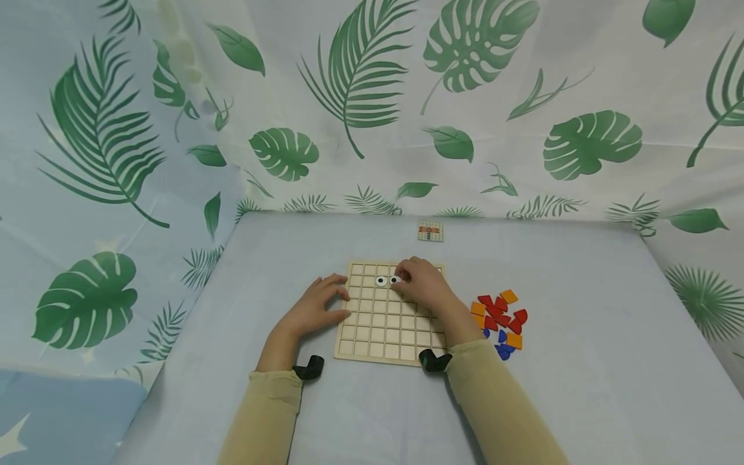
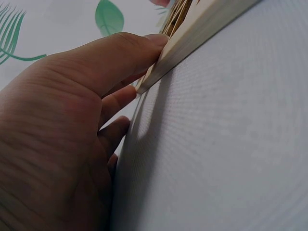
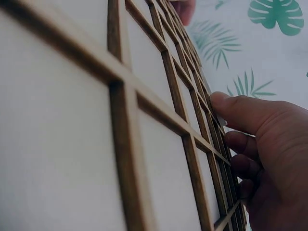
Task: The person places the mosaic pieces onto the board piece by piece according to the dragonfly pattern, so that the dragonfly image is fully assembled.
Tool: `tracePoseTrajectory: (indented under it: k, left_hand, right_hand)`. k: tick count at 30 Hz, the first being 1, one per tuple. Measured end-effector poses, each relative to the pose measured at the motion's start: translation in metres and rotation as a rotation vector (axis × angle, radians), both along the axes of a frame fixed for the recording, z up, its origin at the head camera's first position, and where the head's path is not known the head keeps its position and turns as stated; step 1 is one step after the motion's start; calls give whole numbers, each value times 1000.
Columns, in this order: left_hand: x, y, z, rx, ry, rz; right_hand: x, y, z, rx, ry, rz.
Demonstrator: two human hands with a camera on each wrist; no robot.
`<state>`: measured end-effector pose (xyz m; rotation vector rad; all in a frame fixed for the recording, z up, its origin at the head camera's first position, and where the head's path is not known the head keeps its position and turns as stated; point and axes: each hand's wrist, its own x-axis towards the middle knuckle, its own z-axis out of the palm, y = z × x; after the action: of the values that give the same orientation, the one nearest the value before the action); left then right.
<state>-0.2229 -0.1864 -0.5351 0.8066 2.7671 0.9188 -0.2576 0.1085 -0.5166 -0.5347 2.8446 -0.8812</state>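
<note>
A square wooden grid board [image 1: 378, 332] with raised slats lies on the table. Near its top sit a round white eye piece [image 1: 381, 281] with a black dot and, just right of it, a second eye piece [image 1: 394, 280]. My right hand [image 1: 427, 287] pinches this second piece between thumb and fingers, low over the cells. In the right wrist view the thumb [image 3: 240, 110] is against the grid, and a white edge shows beneath it. At the board's left edge rests my left hand [image 1: 314, 307], fingers spread and loosely bent. Its thumb [image 2: 125, 55] touches the rim in the left wrist view.
Right of the board lies a loose pile of red pieces [image 1: 494, 311], orange squares [image 1: 514, 340] and blue pieces [image 1: 504, 351]. A small patterned card [image 1: 431, 231] lies behind the board. Leaf-printed cloth [image 1: 372, 174] hangs at the back and sides.
</note>
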Motion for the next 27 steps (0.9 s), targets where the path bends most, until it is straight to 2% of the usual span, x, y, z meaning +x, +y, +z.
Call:
tracePoseTrajectory:
  k: [9, 27]
  left_hand:
    - [-1, -1, -2, 6, 20, -1]
    - [0, 0, -1, 5, 5, -5]
  right_hand:
    - [3, -1, 0, -13, 9, -13]
    - [3, -2, -5, -13, 5, -34]
